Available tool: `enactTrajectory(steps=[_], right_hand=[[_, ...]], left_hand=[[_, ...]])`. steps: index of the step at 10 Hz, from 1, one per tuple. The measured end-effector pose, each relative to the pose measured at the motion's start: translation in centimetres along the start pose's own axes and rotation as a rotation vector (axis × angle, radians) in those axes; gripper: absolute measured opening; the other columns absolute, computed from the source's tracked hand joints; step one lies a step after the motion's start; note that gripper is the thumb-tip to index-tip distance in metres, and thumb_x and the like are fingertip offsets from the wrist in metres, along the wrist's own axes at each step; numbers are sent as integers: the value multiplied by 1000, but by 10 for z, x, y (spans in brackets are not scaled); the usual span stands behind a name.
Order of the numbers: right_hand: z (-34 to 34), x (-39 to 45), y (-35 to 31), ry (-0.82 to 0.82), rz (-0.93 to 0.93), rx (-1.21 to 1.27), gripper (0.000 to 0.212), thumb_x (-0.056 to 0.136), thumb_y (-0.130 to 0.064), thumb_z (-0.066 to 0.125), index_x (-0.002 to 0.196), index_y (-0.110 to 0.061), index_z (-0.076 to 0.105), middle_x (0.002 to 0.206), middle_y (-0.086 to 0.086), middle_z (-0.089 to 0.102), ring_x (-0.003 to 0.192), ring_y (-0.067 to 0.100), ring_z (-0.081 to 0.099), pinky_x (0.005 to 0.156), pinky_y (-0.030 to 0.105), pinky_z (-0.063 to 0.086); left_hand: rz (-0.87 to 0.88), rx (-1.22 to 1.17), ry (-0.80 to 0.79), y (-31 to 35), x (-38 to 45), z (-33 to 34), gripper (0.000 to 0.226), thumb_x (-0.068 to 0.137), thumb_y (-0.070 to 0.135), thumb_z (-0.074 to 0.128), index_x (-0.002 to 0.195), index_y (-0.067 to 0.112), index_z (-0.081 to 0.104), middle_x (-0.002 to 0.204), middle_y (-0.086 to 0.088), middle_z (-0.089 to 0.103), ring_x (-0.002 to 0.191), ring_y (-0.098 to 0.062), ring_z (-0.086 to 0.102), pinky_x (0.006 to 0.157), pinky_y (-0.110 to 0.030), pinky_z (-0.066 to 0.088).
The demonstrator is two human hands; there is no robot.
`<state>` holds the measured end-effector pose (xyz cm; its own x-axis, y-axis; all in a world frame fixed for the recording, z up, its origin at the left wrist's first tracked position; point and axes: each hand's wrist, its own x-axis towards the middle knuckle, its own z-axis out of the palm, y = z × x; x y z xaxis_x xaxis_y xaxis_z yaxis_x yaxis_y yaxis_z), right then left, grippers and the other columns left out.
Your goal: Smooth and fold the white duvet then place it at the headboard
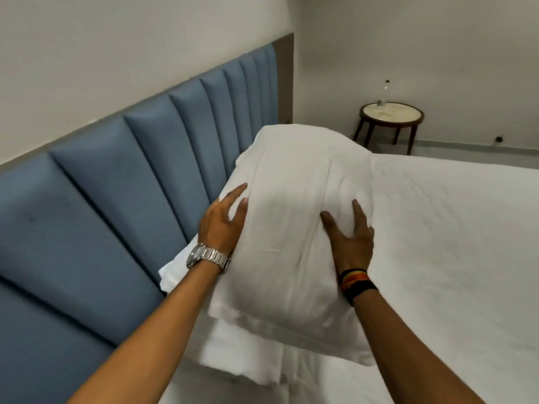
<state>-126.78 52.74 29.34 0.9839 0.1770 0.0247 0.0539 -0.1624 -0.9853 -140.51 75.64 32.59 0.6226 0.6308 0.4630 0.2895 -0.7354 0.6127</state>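
A small round side table (391, 119) with dark wooden legs and a pale top is seen in the far corner, near the bed's far edge. A clear bottle (384, 93) is stood upright on its top, toward the back. Plain off-white walls (408, 39) are met by a grey floor (466, 150). A small dark fitting (499, 139) is noted low on the wall, right of the table.

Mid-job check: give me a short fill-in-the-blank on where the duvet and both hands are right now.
1. The folded white duvet lies beside the blue ____.
2. The left hand, resting open on the duvet, has a ____ on its wrist.
3. On the round side table stands a ____.
4. The right hand lies ____ on the duvet, fingers spread.

Missing words: headboard; watch; bottle; flat
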Motion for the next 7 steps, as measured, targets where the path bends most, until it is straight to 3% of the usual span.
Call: enactTrajectory(steps=[1,2,3,4,5,6,7], right_hand=[[64,-29,38,-172,149,-154,92,75,-81,68,154,-61,25,164,13,27,151,32,27,121,40,26],[114,-60,85,-315,279,-338,97,74,-91,55,155,-63,9,171,12,8,155,39,13,124,54,22],[138,-70,95,-194,160,-421,91,79,-93,41,155,-63,2,173,6,-5,157,33,8,125,56,16],[144,-65,106,-222,132,-485,87,79,-94,39,151,-68,-2,172,2,-11,157,32,6,123,58,20],[135,-61,112,-303,181,-476,88,75,-95,44,148,-73,-2,173,1,-10,158,33,7,123,55,24],[108,-59,98,-322,110,-363,90,69,-97,49,148,-71,16,173,-1,0,159,23,8,127,43,17],[70,-98,91,-194,-13,-302,82,51,-105,50,126,-71,46,164,3,38,150,16,36,120,28,30]], left_hand=[[-281,210,-201,-85,-21,-13,49,103,62,32,150,54,43,145,-12,58,127,-37,58,102,-45,49],[-486,337,-405,-146,-56,-2,57,103,67,20,158,53,26,172,-12,17,155,-37,20,125,-55,16],[-434,351,-394,-169,-75,22,63,101,70,15,160,54,4,174,-2,-7,160,-26,-6,127,-53,-3],[-398,376,-335,-182,-85,44,65,98,72,8,159,54,-7,174,-1,-10,160,-25,-8,126,-56,-3],[-406,393,-325,-182,-92,50,66,98,74,6,159,54,-10,174,-2,-9,160,-27,-8,126,-58,-3],[-399,347,-299,-164,-78,42,72,93,77,4,159,54,-7,174,-4,-9,160,-29,-8,125,-60,-5],[-287,251,-265,-129,-23,28,78,88,79,-2,160,48,-8,174,-5,-10,160,-31,-9,124,-62,-7]])
